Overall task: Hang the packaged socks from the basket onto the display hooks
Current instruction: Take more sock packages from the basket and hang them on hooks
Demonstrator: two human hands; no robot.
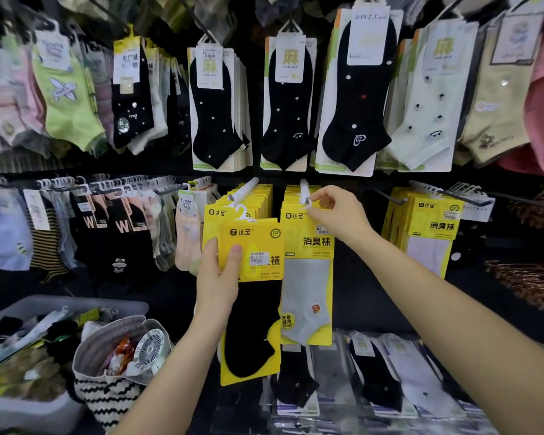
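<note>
Two hands work at the lower row of the sock wall. The right hand (338, 215) pinches with its fingers (322, 197) the white hanger of a grey sock pack (307, 287) at the tip of a hook (304, 188). I cannot tell whether the hanger sits fully over it. The left hand (217, 281) grips a black sock pack (252, 324), thumb across its yellow card. It holds the pack upright below a second hook (244, 191), not hung, with its white hanger free above the card.

By my reading the hanging step is in hand: one pack is being seated and one waits. Next, the grey pack needs releasing once it hangs free. The black one then needs lifting so its hanger loop meets a hook tip, probably on the stack that matches it.

Counted: two hands, two packs held, and three stacks of yellow packs on this row. One basket (19, 312) stands at lower left, its packs too jumbled to count. One zigzag bag (107, 400) beside it holds one small fan (151, 348).
</note>
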